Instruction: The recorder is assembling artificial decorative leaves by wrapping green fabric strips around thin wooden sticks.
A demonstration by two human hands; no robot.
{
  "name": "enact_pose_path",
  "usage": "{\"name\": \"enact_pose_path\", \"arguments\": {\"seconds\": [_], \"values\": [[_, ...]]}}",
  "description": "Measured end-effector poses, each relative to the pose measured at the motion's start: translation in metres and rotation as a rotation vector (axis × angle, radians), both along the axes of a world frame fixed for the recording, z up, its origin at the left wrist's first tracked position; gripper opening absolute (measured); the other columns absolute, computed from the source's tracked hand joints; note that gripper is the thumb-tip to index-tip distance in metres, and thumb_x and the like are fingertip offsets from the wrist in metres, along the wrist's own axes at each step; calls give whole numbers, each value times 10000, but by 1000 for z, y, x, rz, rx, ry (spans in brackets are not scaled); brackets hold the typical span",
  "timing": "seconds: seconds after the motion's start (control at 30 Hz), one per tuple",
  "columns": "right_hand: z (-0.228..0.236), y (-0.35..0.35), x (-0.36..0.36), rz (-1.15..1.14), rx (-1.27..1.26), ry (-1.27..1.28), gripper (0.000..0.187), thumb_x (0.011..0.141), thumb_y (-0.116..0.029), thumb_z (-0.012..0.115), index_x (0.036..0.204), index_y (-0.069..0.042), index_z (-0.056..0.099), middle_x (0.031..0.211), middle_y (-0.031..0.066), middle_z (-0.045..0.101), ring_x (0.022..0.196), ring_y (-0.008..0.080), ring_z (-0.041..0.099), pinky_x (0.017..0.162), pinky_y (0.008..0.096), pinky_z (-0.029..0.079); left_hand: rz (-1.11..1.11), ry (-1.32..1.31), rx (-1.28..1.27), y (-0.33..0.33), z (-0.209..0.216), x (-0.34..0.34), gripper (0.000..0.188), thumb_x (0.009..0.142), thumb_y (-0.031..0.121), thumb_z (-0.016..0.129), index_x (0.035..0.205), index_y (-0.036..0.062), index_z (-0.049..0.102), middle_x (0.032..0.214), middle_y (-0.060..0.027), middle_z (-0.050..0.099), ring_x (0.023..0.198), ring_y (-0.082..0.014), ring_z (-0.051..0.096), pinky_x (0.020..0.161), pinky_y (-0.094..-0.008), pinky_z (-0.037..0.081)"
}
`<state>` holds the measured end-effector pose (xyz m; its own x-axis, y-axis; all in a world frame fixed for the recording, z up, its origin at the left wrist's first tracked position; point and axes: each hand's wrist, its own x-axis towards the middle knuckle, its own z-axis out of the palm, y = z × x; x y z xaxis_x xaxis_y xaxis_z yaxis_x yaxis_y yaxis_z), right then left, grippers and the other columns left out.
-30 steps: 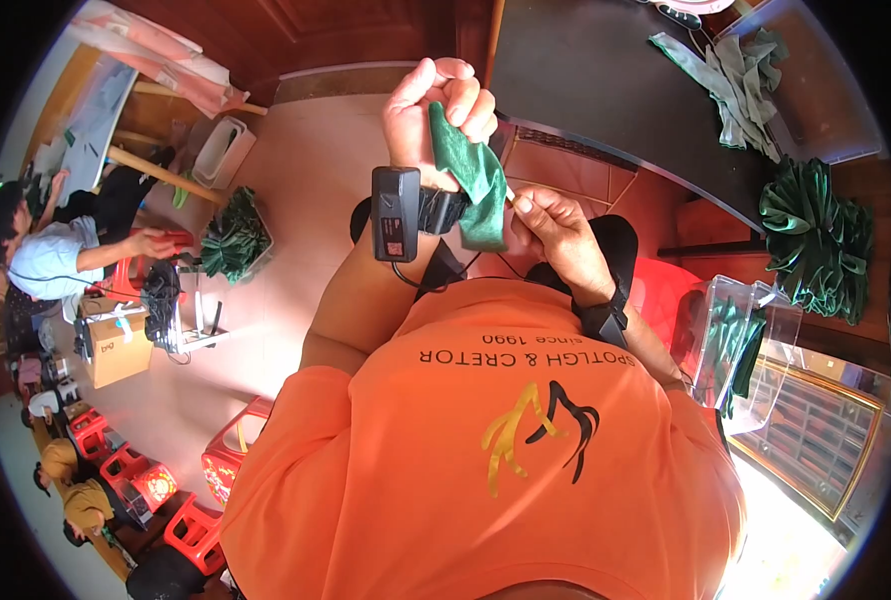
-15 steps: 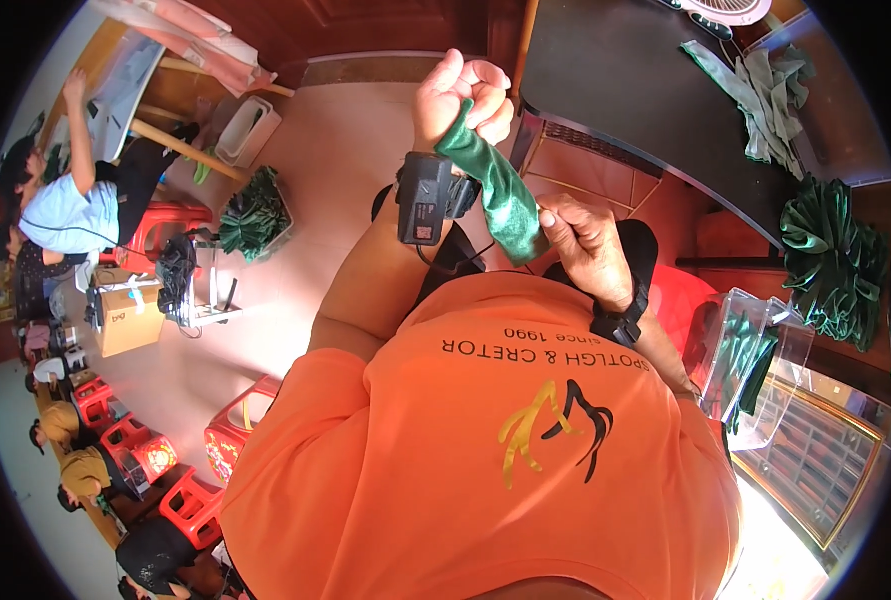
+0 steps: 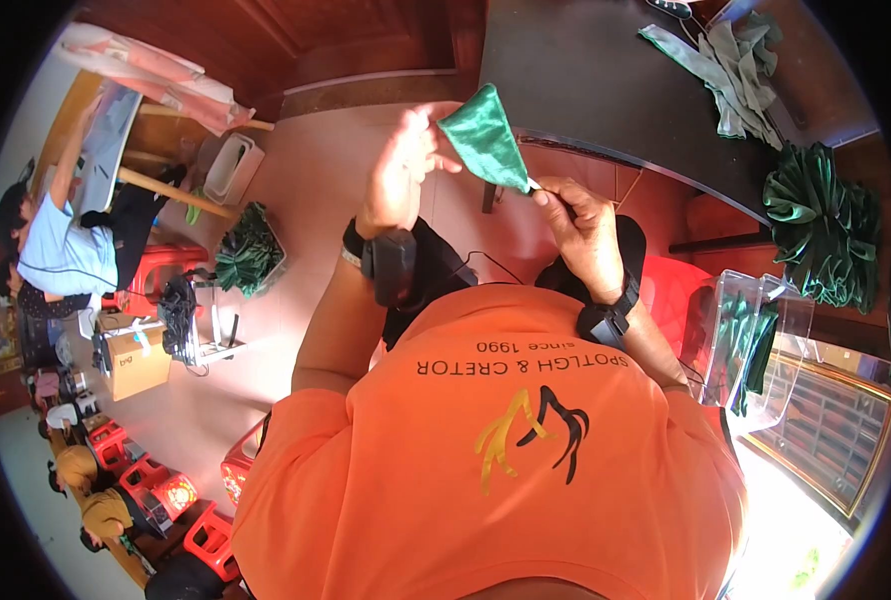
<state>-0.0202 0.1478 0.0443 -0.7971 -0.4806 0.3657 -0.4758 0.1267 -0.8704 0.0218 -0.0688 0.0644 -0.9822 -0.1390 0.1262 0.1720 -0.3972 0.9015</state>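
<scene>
A shiny green velvet strip [image 3: 488, 140] is held up in front of me, wide at its far end and narrowing toward me. My right hand [image 3: 586, 228] pinches the narrow end between thumb and finger, where a small pale bit shows. Beside the strip's far left edge is my left hand [image 3: 398, 178], its fingers apart and slightly blurred. Whether the left fingertips touch the velvet, I cannot tell.
A dark table [image 3: 586, 75] at front right bears pale grey-green strips [image 3: 731, 75]. Bunched green velvet [image 3: 824, 230] hangs by its right end, above a clear plastic box [image 3: 741, 335] holding green pieces. Another green pile [image 3: 249, 250] sits left. A co-worker [image 3: 71, 245] is far left.
The left fingers have come off the strip's far end and spread. The velvet has swung up and away from me, now wedge-shaped in view, with the right hand still pinching its near end.
</scene>
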Motion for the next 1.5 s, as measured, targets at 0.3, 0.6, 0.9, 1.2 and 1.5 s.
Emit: {"name": "enact_pose_path", "arguments": {"seconds": [0.3,0.6,0.9,1.2,1.5], "values": [[-8,-2,3,-14,-185,-341,129,872,-72,600,964,7,644,757,23,638,698,56,543,656,211,452,73,-23,24,17,-11,-1,246,916,200,426,1016,-1,527,969,-74,585,816,-137,578,587,-255,484],[-7,1,1,-13,-72,-278,144,877,-103,603,962,6,644,743,2,626,699,46,535,651,205,449,139,-2,121,21,2,-10,227,883,142,442,1058,12,503,1052,-121,595,951,-212,599,674,-319,541],[-4,3,2,31,-249,-583,117,875,-116,612,921,-18,656,667,-44,538,603,25,433,551,182,369,192,-94,401,28,-23,-19,81,860,89,449,904,45,501,941,-111,592,884,-238,597,777,-414,516],[-16,1,0,25,-260,-467,115,870,-100,617,932,-12,654,715,-42,558,666,27,459,614,185,390,560,171,-74,25,32,-16,334,844,182,433,1120,24,535,1129,-124,576,980,-233,589,674,-311,533],[-14,4,4,128,-313,-569,120,884,-102,593,950,-22,652,662,-66,502,590,20,382,545,181,329,186,70,2,31,10,-14,262,910,166,421,1036,-40,525,882,-136,598,737,-151,584,672,-258,488]]}}
